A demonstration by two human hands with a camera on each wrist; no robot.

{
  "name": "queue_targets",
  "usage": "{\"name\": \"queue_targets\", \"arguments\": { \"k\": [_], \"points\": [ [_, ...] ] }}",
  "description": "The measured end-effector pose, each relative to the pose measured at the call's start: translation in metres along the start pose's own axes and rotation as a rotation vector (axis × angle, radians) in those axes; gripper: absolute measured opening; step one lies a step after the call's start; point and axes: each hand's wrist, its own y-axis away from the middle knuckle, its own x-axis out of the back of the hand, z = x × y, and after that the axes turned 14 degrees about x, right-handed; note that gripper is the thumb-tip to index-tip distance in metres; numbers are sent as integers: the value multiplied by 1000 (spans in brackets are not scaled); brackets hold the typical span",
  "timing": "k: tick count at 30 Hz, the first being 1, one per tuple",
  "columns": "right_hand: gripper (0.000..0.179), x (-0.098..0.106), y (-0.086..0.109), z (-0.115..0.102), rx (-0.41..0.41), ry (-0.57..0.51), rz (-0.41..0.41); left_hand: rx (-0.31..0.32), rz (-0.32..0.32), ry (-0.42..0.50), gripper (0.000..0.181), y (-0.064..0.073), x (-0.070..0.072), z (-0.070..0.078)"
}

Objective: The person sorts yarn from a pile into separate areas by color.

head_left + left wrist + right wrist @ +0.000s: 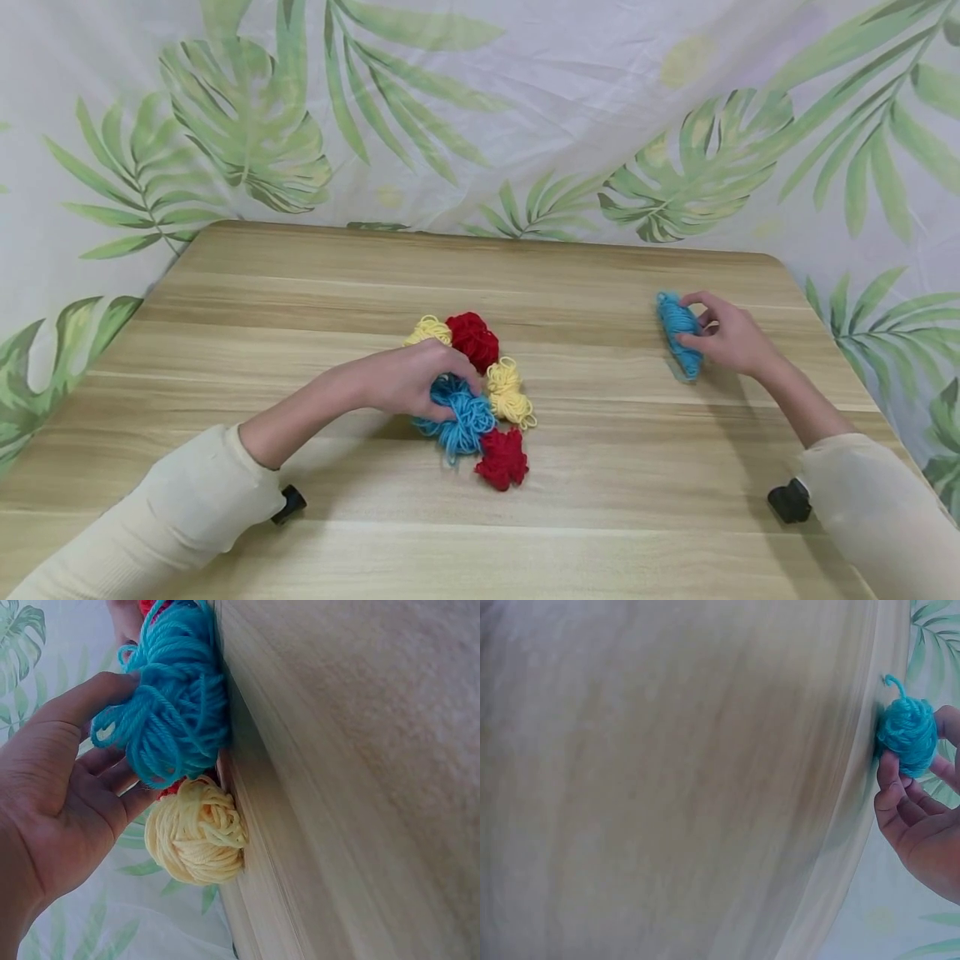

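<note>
Six yarn bundles total: two blue, two red, two yellow. Five sit clustered mid-tabletop (600, 517): cluster blue bundle (467, 425), upper red bundle (474, 340), lower red bundle (503, 460), upper yellow bundle (427, 329), right yellow bundle (510, 396). Sixth, the far blue bundle (678, 329), is off by itself toward the right edge.

Two hands. Left hand (408, 379): grip clamped on cluster blue bundle, thumb one side, fingers the other. Right hand (735, 337): grip pinching far blue bundle, thumb and fingers on it.

Edges: far and right tabletop edges in view, cluster well in from both. Wide stretch of wood between cluster and right hand; more wood toward the person. Leaf-print cloth (540, 108) behind far edge.

Hidden: left hand covers part of upper yellow bundle; some left fingers behind blue yarn. Right hand cut off in right wrist view. Near tabletop edge out of frame. Can't tell if either blue bundle touches wood.
</note>
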Motion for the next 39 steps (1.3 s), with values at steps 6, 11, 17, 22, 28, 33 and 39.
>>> {"name": "queue_targets", "arguments": {
  "k": [6,11,17,22,28,33,39],
  "points": [
    [46,1,1,3,-5,6,-1,3,3,24,27,1,1,2],
    [47,2,4,6,-15,13,-5,13,-2,41,27,1,2,2],
    [47,5,6,7,-23,26,-8,26,0,58,28,2,3,2],
    [47,8,7,6,-29,31,-10,25,3,65,27,2,5,2],
    [47,11,9,6,-31,36,-15,17,26,63,26,2,8,3],
    [50,11,10,8,-43,44,-24,31,37,74,27,4,11,3],
    [58,14,13,10,-30,15,-27,36,60,95,26,5,16,6]
  ]
}}
